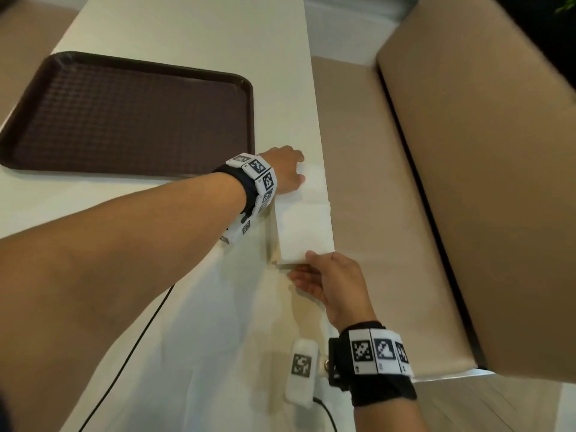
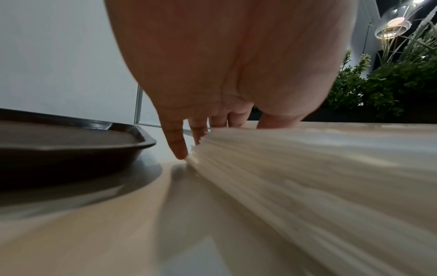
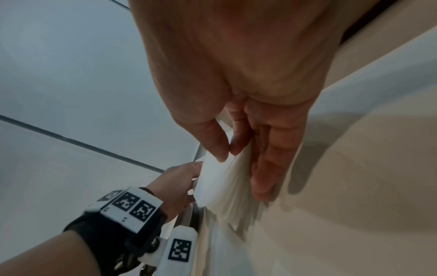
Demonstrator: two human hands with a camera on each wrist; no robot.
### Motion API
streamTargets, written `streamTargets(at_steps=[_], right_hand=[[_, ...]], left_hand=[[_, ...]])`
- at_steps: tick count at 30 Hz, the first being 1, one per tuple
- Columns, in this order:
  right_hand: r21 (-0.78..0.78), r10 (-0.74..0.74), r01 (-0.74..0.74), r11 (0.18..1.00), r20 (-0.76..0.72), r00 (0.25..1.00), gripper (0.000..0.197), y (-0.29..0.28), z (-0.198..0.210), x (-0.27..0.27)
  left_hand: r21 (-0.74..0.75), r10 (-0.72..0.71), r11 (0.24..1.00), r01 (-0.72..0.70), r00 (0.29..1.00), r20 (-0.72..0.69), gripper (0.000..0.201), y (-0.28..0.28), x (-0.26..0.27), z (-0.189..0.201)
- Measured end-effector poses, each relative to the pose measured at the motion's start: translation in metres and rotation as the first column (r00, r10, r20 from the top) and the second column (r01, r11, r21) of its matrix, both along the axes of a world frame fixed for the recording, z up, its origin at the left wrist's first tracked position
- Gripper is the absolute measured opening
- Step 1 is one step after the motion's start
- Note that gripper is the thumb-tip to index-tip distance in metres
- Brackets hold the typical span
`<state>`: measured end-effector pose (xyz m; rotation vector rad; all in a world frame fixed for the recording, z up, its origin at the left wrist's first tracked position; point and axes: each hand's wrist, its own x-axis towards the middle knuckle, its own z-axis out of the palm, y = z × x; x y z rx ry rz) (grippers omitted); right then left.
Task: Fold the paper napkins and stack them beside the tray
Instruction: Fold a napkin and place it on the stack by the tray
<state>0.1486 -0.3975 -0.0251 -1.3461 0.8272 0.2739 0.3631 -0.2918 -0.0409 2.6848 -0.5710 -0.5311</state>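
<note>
Right hand (image 1: 335, 283) pinches near edge of napkin stack (image 1: 304, 227); left hand (image 1: 285, 173) presses far end, fingers straight. Lift top layers only, keep far end pinned, align edges.

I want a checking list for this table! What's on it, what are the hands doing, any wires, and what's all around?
Surface: long cream table, bare where visible.
Job's things: thick stack of white paper napkins at the table's right edge, beside the dark brown plastic tray, apart from it; the tray holds nothing.
Clutter: nothing seen.
Hands: left hand rests on the stack's far end, fingertips at its edge; right hand grips the near end, thumb on top, fingers beneath.
Cables: thin black cable across the table under the left arm; another from the right wrist unit.
Surroundings: tan padded bench on the right; green plants and a glass lamp beyond.
</note>
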Motion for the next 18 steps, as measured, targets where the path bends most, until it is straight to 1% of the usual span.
streamTargets(at_steps=[3, 4, 6, 8, 10, 11, 13, 14, 18], right_hand=[[0.001, -0.005, 0.005, 1.0, 0.01, 1.0, 0.027, -0.002, 0.001, -0.003], [-0.029, 0.014, -0.014, 0.999, -0.002, 1.0, 0.027, -0.004, 0.004, -0.008], [-0.148, 0.088, -0.093, 0.985, -0.039, 0.995, 0.024, -0.004, 0.011, -0.021], [-0.282, 0.19, -0.2, 0.938, -0.061, 0.98, 0.021, 0.003, 0.018, -0.036], [-0.379, 0.321, -0.322, 0.868, -0.069, 0.945, 0.016, 0.018, 0.021, -0.045], [-0.416, 0.384, -0.374, 0.829, -0.063, 0.921, 0.014, 0.028, 0.022, -0.046], [-0.485, 0.483, -0.439, 0.756, -0.039, 0.875, 0.012, 0.05, 0.019, -0.039], [-0.524, 0.519, -0.458, 0.719, -0.035, 0.854, 0.015, 0.061, 0.017, -0.032], [-0.631, 0.597, -0.499, 0.594, -0.069, 0.799, 0.037, 0.096, 0.0, 0.006]], left_hand=[[-0.016, -0.002, 1.0, 0.002, 1.0, -0.023, 0.059, 0.005, -0.006, 0.011], [-0.034, 0.001, 0.999, -0.001, 1.0, -0.014, 0.061, 0.011, -0.01, 0.018], [-0.1, 0.02, 0.995, -0.017, 0.999, 0.027, 0.061, 0.031, -0.02, 0.04], [-0.137, 0.026, 0.99, -0.016, 0.997, 0.078, 0.06, 0.065, -0.038, 0.066], [-0.115, 0.016, 0.993, -0.002, 0.992, 0.124, 0.059, 0.108, -0.065, 0.084], [-0.093, 0.015, 0.996, -0.004, 0.992, 0.125, 0.058, 0.131, -0.081, 0.089], [-0.022, 0.021, 1.0, -0.02, 0.996, 0.09, 0.057, 0.181, -0.118, 0.086], [0.02, 0.032, 0.999, -0.033, 0.998, 0.061, 0.058, 0.205, -0.138, 0.08], [0.161, 0.116, 0.982, -0.101, 0.989, -0.087, 0.07, 0.283, -0.21, 0.037]])
